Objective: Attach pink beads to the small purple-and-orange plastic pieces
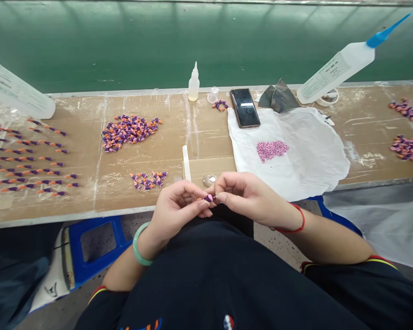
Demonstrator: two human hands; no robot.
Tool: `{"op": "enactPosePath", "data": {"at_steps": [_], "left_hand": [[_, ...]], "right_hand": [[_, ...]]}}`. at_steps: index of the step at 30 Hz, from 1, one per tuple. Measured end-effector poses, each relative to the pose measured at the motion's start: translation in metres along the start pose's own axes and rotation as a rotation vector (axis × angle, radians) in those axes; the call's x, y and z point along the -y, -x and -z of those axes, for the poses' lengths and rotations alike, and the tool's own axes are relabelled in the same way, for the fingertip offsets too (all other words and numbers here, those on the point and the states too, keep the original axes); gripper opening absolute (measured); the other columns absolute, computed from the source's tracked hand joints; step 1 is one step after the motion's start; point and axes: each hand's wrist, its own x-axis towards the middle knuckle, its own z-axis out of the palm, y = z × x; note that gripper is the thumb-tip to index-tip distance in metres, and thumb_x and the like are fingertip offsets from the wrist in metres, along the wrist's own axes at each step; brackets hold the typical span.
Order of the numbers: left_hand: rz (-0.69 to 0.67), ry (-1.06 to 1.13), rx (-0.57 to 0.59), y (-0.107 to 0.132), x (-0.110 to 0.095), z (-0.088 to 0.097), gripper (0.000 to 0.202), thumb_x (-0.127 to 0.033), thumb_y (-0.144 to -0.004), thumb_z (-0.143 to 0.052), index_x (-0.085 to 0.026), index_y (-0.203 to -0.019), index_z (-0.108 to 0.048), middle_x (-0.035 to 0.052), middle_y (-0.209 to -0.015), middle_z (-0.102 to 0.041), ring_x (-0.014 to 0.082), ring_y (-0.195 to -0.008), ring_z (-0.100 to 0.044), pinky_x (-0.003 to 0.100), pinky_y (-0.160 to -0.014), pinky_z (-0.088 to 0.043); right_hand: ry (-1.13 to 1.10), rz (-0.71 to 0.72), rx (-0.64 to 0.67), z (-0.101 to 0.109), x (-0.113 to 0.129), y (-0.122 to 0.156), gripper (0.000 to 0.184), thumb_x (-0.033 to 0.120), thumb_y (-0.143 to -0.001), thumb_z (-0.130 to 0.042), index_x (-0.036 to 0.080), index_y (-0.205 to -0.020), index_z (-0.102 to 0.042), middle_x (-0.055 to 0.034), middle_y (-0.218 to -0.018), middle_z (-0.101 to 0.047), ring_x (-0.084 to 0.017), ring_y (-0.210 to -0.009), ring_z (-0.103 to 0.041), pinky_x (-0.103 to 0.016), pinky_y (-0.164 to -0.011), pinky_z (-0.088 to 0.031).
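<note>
My left hand [176, 206] and my right hand [243, 195] meet over my lap, just in front of the table edge. Both are closed in a pinch on one small purple and orange piece [208, 198] held between the fingertips. A small group of the same pieces [149, 179] lies on the cardboard just beyond my left hand. A bigger heap of purple and orange pieces [128, 130] sits farther back. A patch of tiny pink beads [271, 150] lies on a white sheet [306, 156] past my right hand.
Rows of finished pieces [30, 165] cover the left of the table. A small glue bottle [193, 83], a phone [245, 107] and a large squeeze bottle [340, 64] stand at the back. More pieces [409, 149] lie far right. A blue stool [92, 243] is below left.
</note>
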Motion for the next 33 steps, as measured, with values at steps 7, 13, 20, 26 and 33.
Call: {"op": "enactPosePath", "data": {"at_steps": [7,13,20,26,33], "left_hand": [[-0.015,0.022,-0.006,0.0022,0.0011,-0.0002,0.023,-0.030,-0.074,-0.087,-0.015,-0.078,-0.069,0.0045,-0.073,-0.079,0.0143,-0.057,-0.074,0.019,-0.055,-0.061],[-0.008,-0.004,-0.020,0.0036,0.0028,-0.0006,0.026,-0.033,-0.073,-0.088,-0.015,-0.077,-0.069,0.0049,-0.073,-0.079,0.0158,-0.058,-0.075,0.021,-0.056,-0.062],[-0.026,0.013,-0.075,0.0040,0.0054,-0.0022,0.026,-0.032,-0.071,-0.089,-0.015,-0.076,-0.070,0.0049,-0.073,-0.079,0.0173,-0.059,-0.076,0.022,-0.055,-0.064],[-0.055,-0.009,-0.100,0.0039,0.0033,-0.0051,0.024,-0.031,-0.071,-0.089,-0.016,-0.074,-0.071,0.0035,-0.071,-0.079,0.0161,-0.057,-0.075,0.022,-0.054,-0.063],[-0.068,-0.045,-0.071,0.0027,0.0001,-0.0051,0.021,-0.027,-0.072,-0.088,-0.015,-0.072,-0.071,0.0030,-0.070,-0.078,0.0150,-0.057,-0.075,0.019,-0.055,-0.063]], "right_hand": [[0.027,0.053,-0.012,-0.0025,0.0036,0.0010,0.006,0.018,-0.080,-0.058,0.018,-0.074,-0.058,-0.0002,-0.068,-0.065,-0.010,-0.060,-0.055,-0.021,-0.055,-0.045],[0.048,0.094,-0.023,-0.0059,0.0041,0.0011,0.009,0.014,-0.079,-0.057,0.019,-0.072,-0.057,-0.0008,-0.072,-0.071,-0.012,-0.065,-0.065,-0.023,-0.059,-0.052],[0.113,0.171,-0.065,-0.0084,0.0047,0.0021,0.012,0.012,-0.080,-0.055,0.021,-0.072,-0.056,-0.0002,-0.073,-0.073,-0.012,-0.065,-0.067,-0.022,-0.059,-0.053],[0.191,0.223,-0.085,-0.0075,0.0057,0.0025,0.013,0.012,-0.080,-0.053,0.020,-0.071,-0.055,-0.0005,-0.073,-0.072,-0.011,-0.065,-0.066,-0.022,-0.060,-0.052],[0.242,0.247,-0.082,-0.0094,0.0012,0.0026,0.012,0.011,-0.081,-0.053,0.020,-0.073,-0.056,-0.0002,-0.073,-0.072,-0.011,-0.064,-0.065,-0.021,-0.060,-0.051]]}}
